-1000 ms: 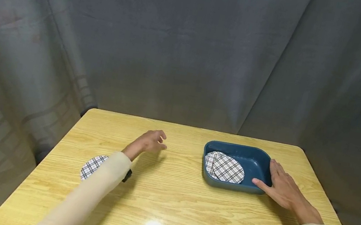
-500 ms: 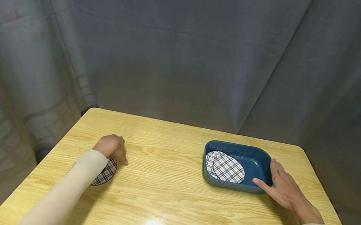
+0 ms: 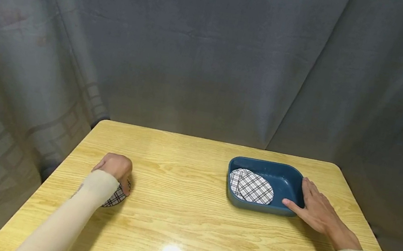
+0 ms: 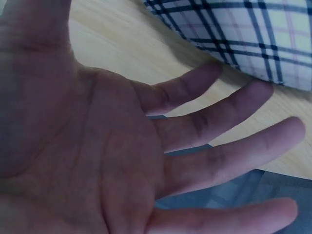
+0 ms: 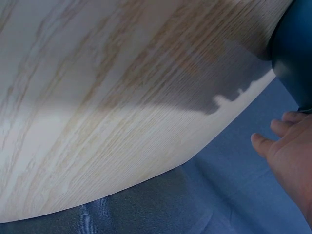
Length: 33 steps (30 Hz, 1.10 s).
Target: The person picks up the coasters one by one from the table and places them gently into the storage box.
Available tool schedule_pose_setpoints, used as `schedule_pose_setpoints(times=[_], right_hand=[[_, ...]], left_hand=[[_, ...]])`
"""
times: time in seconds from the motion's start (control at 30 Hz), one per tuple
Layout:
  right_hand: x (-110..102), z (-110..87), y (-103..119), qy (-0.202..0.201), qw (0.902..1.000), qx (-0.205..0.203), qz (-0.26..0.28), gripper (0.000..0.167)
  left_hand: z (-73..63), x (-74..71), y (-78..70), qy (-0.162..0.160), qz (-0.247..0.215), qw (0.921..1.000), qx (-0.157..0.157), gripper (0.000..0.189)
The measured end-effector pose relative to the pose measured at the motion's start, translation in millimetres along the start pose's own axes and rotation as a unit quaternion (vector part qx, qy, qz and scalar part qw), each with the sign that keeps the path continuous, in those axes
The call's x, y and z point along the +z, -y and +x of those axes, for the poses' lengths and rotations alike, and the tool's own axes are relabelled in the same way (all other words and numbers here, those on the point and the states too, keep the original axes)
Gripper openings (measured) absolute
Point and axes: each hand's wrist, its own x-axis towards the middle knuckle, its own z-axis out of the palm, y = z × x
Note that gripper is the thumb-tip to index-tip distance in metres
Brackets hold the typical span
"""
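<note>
My left hand reaches down over a round plaid fabric pad at the left of the table. The thumb is by its right edge. In the left wrist view the fingers stretch out nearly straight and spread, two fingertips right at the edge of the black-and-white checked pad. My right hand rests at the right end of a blue rectangular bin, its fingers fairly straight along the outside and the thumb over the rim. Inside the bin, at the left, two similar plaid pads overlap.
The light wooden table has rounded far corners. Grey curtains hang behind it and on both sides. A bright light reflection lies near the front middle of the table.
My left hand has moved left and down from the table's middle to the plaid pad, and its thumb has come to the pad's right edge. The right hand and bin have stayed put.
</note>
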Motion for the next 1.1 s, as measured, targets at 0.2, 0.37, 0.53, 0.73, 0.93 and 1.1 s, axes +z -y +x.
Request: schedule_pose_setpoints(times=[0.2,0.37,0.53,0.73,0.93,1.1], right_hand=[[0.4,0.5,0.1,0.0,1.0,0.001,-0.002,0.108],[1.0,0.0,-0.3,0.0,1.0,0.002,-0.005,0.109],[0.8,-0.2,-0.4,-0.002,0.9999,0.001,-0.01,0.108],[-0.1,-1.2,0.1,-0.002,1.0,0.0,-0.008,0.108],[0.4,-1.0,0.7,0.0,1.0,0.003,-0.005,0.108],[1.3,-0.6,0.2,-0.001,1.0,0.003,-0.007,0.108]], left_hand=[[-10.3,9.3,5.9,-0.078,-0.019,0.9957,0.047,0.053],[-9.7,15.7,15.2,-0.098,-0.072,0.9901,0.07,0.051],[-5.7,12.6,17.4,-0.059,-0.091,0.9928,0.052,0.049],[3.8,9.9,16.4,-0.038,-0.113,0.9926,0.021,0.061],[14.7,6.4,15.9,-0.057,-0.141,0.9882,0.018,0.097],[23.5,0.0,14.2,-0.071,-0.149,0.986,0.023,0.091]])
